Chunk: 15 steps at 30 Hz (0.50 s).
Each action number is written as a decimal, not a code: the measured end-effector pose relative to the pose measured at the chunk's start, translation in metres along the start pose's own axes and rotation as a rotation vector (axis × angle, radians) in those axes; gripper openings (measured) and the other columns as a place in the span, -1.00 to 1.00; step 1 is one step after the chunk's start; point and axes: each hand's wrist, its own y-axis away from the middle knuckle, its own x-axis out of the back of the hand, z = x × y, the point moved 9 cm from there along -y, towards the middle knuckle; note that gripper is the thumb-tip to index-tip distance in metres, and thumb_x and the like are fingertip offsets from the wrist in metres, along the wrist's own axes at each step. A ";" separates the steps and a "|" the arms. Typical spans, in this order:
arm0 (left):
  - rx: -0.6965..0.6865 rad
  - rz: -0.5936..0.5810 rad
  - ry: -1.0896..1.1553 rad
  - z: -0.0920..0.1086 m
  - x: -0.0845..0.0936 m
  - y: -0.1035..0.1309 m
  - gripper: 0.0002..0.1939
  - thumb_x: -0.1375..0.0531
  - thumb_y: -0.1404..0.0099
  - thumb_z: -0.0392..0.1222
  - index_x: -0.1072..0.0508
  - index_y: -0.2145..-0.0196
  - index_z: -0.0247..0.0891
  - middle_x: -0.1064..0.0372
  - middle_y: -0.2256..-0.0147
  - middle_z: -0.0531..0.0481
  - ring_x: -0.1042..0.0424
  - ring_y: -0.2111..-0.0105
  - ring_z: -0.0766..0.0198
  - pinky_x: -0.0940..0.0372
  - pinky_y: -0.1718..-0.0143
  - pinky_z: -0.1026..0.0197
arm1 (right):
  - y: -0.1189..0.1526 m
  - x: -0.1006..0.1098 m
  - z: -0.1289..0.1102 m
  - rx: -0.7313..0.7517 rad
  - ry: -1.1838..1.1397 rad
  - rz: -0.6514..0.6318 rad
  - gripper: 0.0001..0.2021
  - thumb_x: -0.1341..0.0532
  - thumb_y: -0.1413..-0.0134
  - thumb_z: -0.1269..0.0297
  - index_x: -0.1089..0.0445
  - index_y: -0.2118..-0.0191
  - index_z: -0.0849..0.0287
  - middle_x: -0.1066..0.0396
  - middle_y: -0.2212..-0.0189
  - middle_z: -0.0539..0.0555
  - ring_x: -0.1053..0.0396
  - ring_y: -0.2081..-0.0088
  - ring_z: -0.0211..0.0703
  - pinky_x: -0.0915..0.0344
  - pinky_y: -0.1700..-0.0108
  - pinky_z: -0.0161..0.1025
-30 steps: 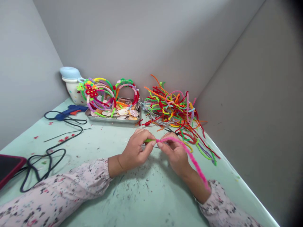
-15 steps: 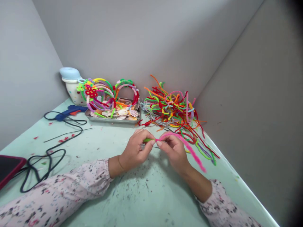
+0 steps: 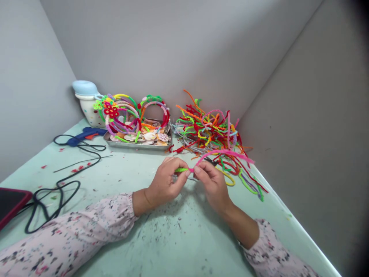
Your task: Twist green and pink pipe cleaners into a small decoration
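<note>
My left hand [image 3: 167, 181] pinches a green pipe cleaner [image 3: 181, 169] between thumb and fingers, over the middle of the table. Pink fuzz meets its right end between my two hands. My right hand [image 3: 211, 182] is closed on the pink pipe cleaner [image 3: 227, 152], close to that junction. The pink one's loose length arches up from my fingers and trails off to the right. A thin grey strip shows just below the fingertips; I cannot make out what it belongs to.
A metal tray [image 3: 135, 146] holds shells and pipe-cleaner hoops [image 3: 123, 115]. Right of it lies a tangle of pipe cleaners [image 3: 207, 127]. A white cup [image 3: 91, 111], a blue glue gun [image 3: 86, 134], a black cord [image 3: 59, 184] and a red-edged device [image 3: 14, 206] are at left.
The pink pipe cleaner's loose end has swung up from hanging down at the right to arching above my right hand. My left hand has hardly moved.
</note>
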 end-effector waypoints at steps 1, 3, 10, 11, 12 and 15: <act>-0.003 0.000 -0.001 0.000 0.000 0.000 -0.90 -0.08 -0.31 -0.20 -0.32 0.35 -0.25 -0.30 0.43 0.01 -0.25 0.37 0.24 -0.15 0.28 0.16 | 0.000 0.000 0.000 -0.007 0.008 0.003 -0.76 -0.13 -0.15 0.16 -0.26 0.47 0.15 -0.16 0.54 -0.07 -0.12 0.44 -0.27 -0.11 0.35 -0.30; -0.013 0.006 -0.001 0.001 0.000 0.000 -0.90 -0.08 -0.30 -0.20 -0.32 0.36 -0.25 -0.30 0.44 0.01 -0.25 0.38 0.25 -0.15 0.29 0.16 | 0.000 0.001 0.001 -0.024 0.013 0.009 -0.75 -0.14 -0.14 0.15 -0.26 0.49 0.15 -0.15 0.55 -0.08 -0.11 0.46 -0.27 -0.10 0.37 -0.30; -0.036 0.006 -0.001 0.003 0.000 0.000 -0.90 -0.09 -0.29 -0.22 -0.32 0.38 -0.26 -0.28 0.46 0.02 -0.23 0.39 0.26 -0.14 0.31 0.17 | 0.000 -0.001 0.004 -0.070 -0.030 -0.001 -0.75 -0.14 -0.12 0.13 -0.27 0.49 0.15 -0.13 0.57 -0.08 -0.09 0.47 -0.27 -0.08 0.39 -0.29; -0.036 0.004 0.001 0.003 0.000 0.000 -0.90 -0.09 -0.29 -0.22 -0.33 0.38 -0.26 -0.29 0.45 0.02 -0.24 0.39 0.26 -0.14 0.31 0.17 | 0.000 -0.002 0.004 -0.074 -0.039 -0.003 -0.75 -0.14 -0.12 0.14 -0.26 0.50 0.15 -0.13 0.57 -0.08 -0.09 0.47 -0.27 -0.08 0.38 -0.29; -0.036 0.003 0.003 0.003 0.000 0.000 -0.90 -0.09 -0.29 -0.22 -0.33 0.38 -0.26 -0.29 0.45 0.01 -0.24 0.39 0.26 -0.14 0.31 0.17 | -0.001 -0.002 0.004 -0.079 -0.044 -0.006 -0.75 -0.15 -0.11 0.15 -0.26 0.50 0.15 -0.13 0.57 -0.08 -0.09 0.47 -0.27 -0.08 0.38 -0.29; -0.029 0.001 0.009 0.003 0.000 0.001 -0.90 -0.09 -0.30 -0.22 -0.33 0.38 -0.26 -0.29 0.45 0.01 -0.24 0.39 0.26 -0.14 0.30 0.17 | -0.002 -0.003 0.003 -0.092 -0.043 -0.018 -0.76 -0.15 -0.10 0.17 -0.24 0.52 0.15 -0.13 0.58 -0.08 -0.09 0.47 -0.27 -0.08 0.37 -0.28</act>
